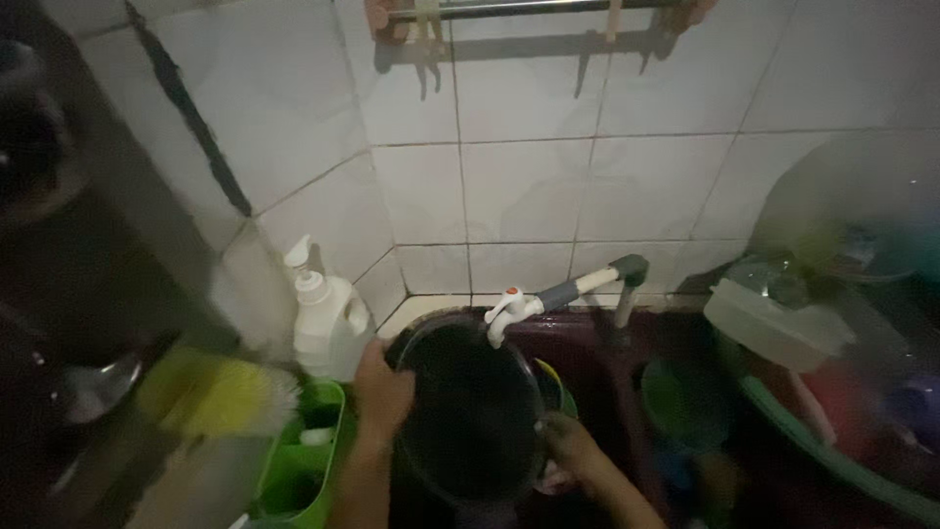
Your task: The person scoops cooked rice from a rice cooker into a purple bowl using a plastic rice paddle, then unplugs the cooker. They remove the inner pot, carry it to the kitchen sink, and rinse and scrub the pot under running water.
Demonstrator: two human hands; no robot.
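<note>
Under tap [514, 309], hands gripping pan [470, 411]

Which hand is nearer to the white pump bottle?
Left. The left hand grips the dark pot's rim just beside the white pump bottle; the right hand is across the pot.

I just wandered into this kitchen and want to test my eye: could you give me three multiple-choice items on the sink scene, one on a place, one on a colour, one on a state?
1. Where is the white pump bottle?
A. in the corner, left of the sink
B. hanging from the rail
C. inside the pot

2. What colour is the plastic caddy below the bottle?
A. red
B. green
C. black

3. How is the round dark pot held?
A. by no hand
B. by one hand
C. left hand and right hand on opposite rims

Answers: 1 A, it stands against the corner tiles; 2 B, its walls are bright green; 3 C, each hand grips a side.
</note>
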